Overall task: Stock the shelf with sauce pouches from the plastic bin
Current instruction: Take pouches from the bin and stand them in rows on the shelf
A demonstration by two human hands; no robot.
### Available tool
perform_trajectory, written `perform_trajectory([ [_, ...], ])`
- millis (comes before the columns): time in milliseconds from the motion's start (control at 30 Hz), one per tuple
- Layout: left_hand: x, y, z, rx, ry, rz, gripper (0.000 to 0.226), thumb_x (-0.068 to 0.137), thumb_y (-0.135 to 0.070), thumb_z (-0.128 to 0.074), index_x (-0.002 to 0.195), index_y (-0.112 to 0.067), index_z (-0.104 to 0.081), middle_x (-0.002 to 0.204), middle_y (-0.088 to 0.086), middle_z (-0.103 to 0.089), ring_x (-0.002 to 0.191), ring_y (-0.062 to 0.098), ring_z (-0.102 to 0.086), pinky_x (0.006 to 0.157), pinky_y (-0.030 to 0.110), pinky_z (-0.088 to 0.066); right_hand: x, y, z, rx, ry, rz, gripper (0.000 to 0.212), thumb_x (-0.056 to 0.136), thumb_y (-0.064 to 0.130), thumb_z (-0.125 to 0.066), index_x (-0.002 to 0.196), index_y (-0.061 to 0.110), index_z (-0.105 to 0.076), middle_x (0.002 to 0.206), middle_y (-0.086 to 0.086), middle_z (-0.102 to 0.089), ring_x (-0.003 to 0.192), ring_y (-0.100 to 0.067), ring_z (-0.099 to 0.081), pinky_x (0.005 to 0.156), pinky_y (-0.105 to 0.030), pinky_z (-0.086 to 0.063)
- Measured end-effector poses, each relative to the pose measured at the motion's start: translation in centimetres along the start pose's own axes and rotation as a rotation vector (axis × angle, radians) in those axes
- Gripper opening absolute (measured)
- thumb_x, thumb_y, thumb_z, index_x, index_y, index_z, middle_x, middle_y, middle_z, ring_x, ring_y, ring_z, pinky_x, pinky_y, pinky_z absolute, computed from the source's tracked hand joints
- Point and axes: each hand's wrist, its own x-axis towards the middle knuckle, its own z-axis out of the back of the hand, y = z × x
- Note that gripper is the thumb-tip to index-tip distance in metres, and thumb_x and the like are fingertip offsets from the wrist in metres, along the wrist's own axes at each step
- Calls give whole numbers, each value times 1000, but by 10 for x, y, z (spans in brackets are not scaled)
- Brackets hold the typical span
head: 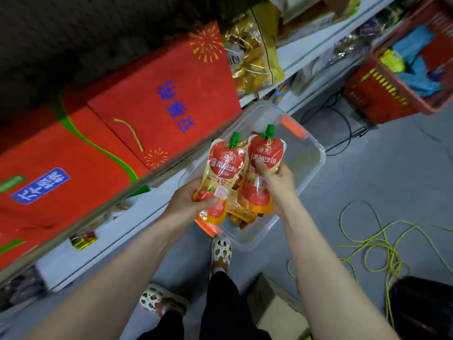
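A clear plastic bin (310, 155) with orange handles sits on the floor beside the shelf. My left hand (188, 204) grips the lower part of a red and yellow tomato sauce pouch (224, 168) with a green cap, held upright above the bin. My right hand (278, 180) holds a second, matching pouch (266, 153) right beside the first, thumb across its front. A few more pouches (241, 213) lie in the bin under the two held ones, partly hidden. The shelf (152, 175) runs along my left.
Large red boxes (157, 104) fill the shelf at hand height, with yellow snack bags (252, 55) further along. A red basket (397, 77) stands on the floor beyond the bin. Yellow cable (382, 244) coils at the right; a cardboard box (277, 307) sits by my feet.
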Motion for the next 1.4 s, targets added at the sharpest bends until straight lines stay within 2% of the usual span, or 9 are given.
perform_trajectory([
  [133, -62, -9, 33, -212, -28, -74, 54, 72, -9, -78, 121, -23, -60, 114, 6, -71, 104, 25, -68, 89, 40, -54, -64, 21, -31, 13, 119, 117, 26, 81, 34, -76, 104, 23, -71, 103, -7, -76, 97, -29, -72, 89, -54, -56],
  [233, -112, -18, 63, -330, -117, -153, 46, 71, -20, -79, 114, -22, -62, 107, 2, -73, 92, 19, -70, 79, 34, -55, -117, 39, -61, -37, 186, 231, 17, 79, 36, -75, 92, 25, -76, 100, -7, -76, 94, -26, -72, 89, -51, -57],
  [333, -162, -22, 98, -317, -190, -260, 35, 74, -24, -73, 107, -20, -65, 100, 2, -75, 87, 16, -70, 76, 30, -54, -166, 53, -95, -91, 257, 337, 35, 80, 41, -73, 93, 8, -72, 93, -4, -75, 90, -22, -70, 83, -44, -55],
  [433, -210, -23, 136, -284, -216, -358, 39, 78, -17, -76, 114, -14, -62, 105, 10, -74, 93, 23, -70, 82, 36, -55, -216, 64, -133, -102, 370, 425, 14, 92, 23, -68, 105, 19, -69, 102, 1, -76, 97, -16, -71, 87, -37, -57],
  [633, -291, -28, 215, -278, -328, -555, 45, 78, -13, -74, 120, -17, -59, 108, 10, -73, 97, 24, -70, 83, 39, -56, -301, 85, -218, -212, 531, 657, 16, 87, 22, -71, 103, 20, -71, 103, -6, -76, 97, -23, -71, 91, -50, -56],
  [867, -381, -42, 305, -315, -541, -731, 41, 77, -7, -72, 116, -14, -60, 98, 7, -74, 89, 19, -71, 77, 31, -57, -389, 125, -311, -299, 691, 860, 9, 85, 21, -75, 92, 23, -72, 89, 5, -77, 86, -12, -73, 79, -31, -57],
  [1000, -424, -51, 356, -344, -639, -803, 42, 75, -15, -72, 116, -15, -61, 102, 8, -74, 93, 21, -71, 77, 32, -57, -433, 155, -362, -340, 802, 929, 6, 93, 19, -66, 89, 23, -63, 74, 9, -68, 65, 8, -62, 61, -11, -48],
  [1167, -450, -72, 411, -361, -770, -900, 33, 86, -6, -66, 118, -12, -59, 100, 3, -74, 91, 15, -71, 76, 27, -58, -466, 197, -426, -423, 892, 979, 12, 95, 20, -62, 105, 13, -64, 97, -8, -70, 78, -13, -58, 59, -23, -43],
  [1400, -436, -103, 467, -351, -930, -954, 32, 87, -5, -66, 117, -13, -60, 99, -1, -73, 90, 9, -69, 81, 26, -56, -461, 245, -522, -334, 919, 889, 7, 90, 7, -68, 94, 3, -64, 83, -5, -69, 65, -6, -69, 56, -19, -56],
])
